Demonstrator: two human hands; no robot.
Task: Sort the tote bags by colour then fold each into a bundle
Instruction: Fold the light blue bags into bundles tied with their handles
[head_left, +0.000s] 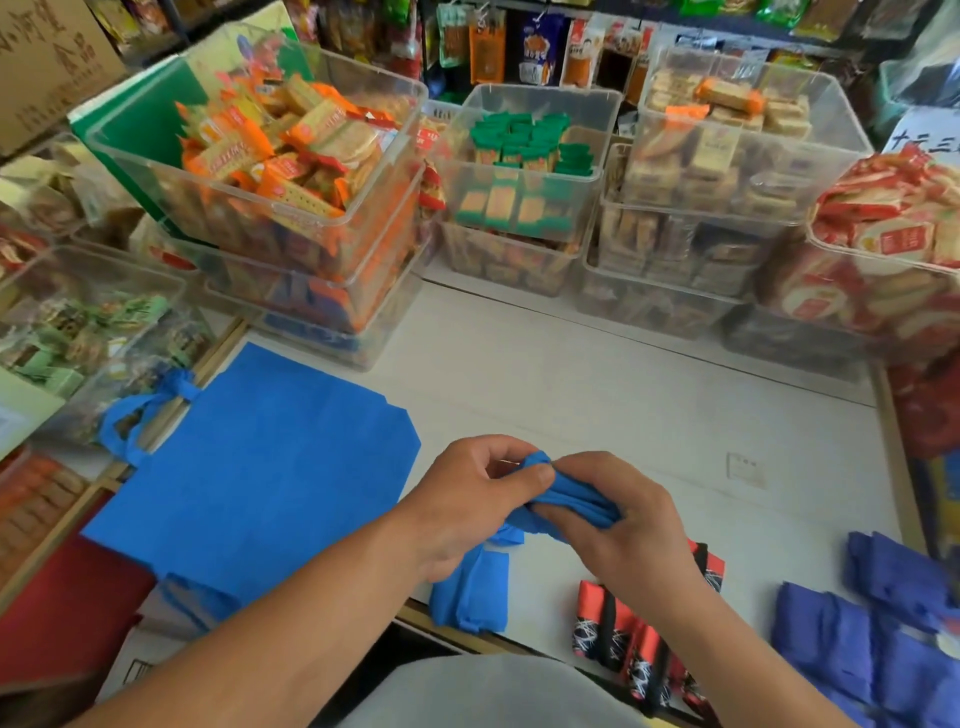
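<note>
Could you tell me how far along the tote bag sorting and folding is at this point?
Done: red patterned bundles and dark blue bundles lie grouped by colour on the table. In hand: the left hand and right hand grip a bright blue bag. Left: the flat blue bag.

hands (545, 514) hide bundle's middle; purple bags (883, 639) cut off; label (745, 467) perhaps unreadable

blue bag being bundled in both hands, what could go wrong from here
The folded blue bag hangs over the counter's near edge; a loose grip by the left hand or right hand could let it unroll or drop. The flat blue bag also overhangs the left edge and might slide off.
</note>
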